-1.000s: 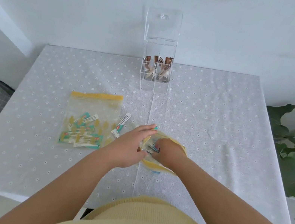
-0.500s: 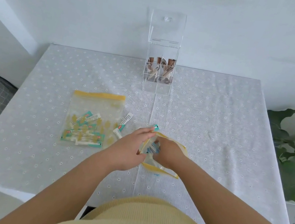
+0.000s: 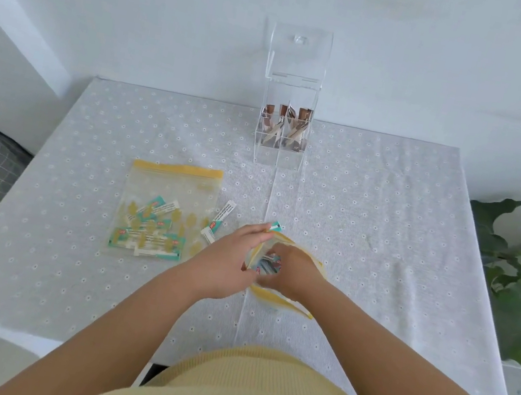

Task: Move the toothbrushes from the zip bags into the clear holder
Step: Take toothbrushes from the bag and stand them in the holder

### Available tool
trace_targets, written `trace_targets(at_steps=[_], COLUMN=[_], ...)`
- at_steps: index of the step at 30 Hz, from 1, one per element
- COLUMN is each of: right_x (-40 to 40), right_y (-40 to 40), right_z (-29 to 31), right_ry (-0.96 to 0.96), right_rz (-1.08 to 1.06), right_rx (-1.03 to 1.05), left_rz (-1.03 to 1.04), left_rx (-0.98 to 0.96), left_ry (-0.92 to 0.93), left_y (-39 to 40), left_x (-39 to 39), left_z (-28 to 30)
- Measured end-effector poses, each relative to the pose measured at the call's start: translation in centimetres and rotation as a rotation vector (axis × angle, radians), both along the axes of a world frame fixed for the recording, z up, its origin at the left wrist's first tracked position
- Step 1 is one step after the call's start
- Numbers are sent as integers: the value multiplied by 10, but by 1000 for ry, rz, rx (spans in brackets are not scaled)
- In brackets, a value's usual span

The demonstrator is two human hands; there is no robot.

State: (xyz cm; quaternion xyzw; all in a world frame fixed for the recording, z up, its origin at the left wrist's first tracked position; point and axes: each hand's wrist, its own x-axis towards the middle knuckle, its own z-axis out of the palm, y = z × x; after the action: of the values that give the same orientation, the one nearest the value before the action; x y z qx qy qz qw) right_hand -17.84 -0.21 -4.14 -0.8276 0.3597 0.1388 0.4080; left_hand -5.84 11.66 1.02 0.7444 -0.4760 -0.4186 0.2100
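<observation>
Two zip bags: one (image 3: 168,209) left of centre, one (image 3: 282,300) at centre. One clear holder (image 3: 284,125) at upper centre. One loose packet (image 3: 218,221) lies between the bags.

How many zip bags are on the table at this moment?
2. One zip bag lies flat on the table, left of the hands, with packets inside. The other bag is held open by the left hand while the right hand reaches inside.

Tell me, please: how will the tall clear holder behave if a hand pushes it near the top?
The clear holder is tall on a small base, so it would probably tip rather than slide. It holds only a few packets low down, so it looks light. The tablecloth may grip its base.
</observation>
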Motion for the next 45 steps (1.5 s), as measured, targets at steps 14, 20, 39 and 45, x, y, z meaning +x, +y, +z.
trace_targets(at_steps=[14, 20, 39, 45], right_x=[7, -3, 139, 144], right_y=[12, 13, -179, -183], right_z=[-5, 30, 139, 111], right_ry=[86, 33, -99, -26], right_rz=[92, 269, 70, 159], right_rx=[-233, -471, -634, -565], left_rz=[-3, 53, 147, 118], left_rx=[31, 30, -20, -19], left_ry=[7, -6, 57, 51], left_y=[4, -3, -9, -10], left_x=[3, 6, 32, 27], left_z=[-1, -7, -1, 0])
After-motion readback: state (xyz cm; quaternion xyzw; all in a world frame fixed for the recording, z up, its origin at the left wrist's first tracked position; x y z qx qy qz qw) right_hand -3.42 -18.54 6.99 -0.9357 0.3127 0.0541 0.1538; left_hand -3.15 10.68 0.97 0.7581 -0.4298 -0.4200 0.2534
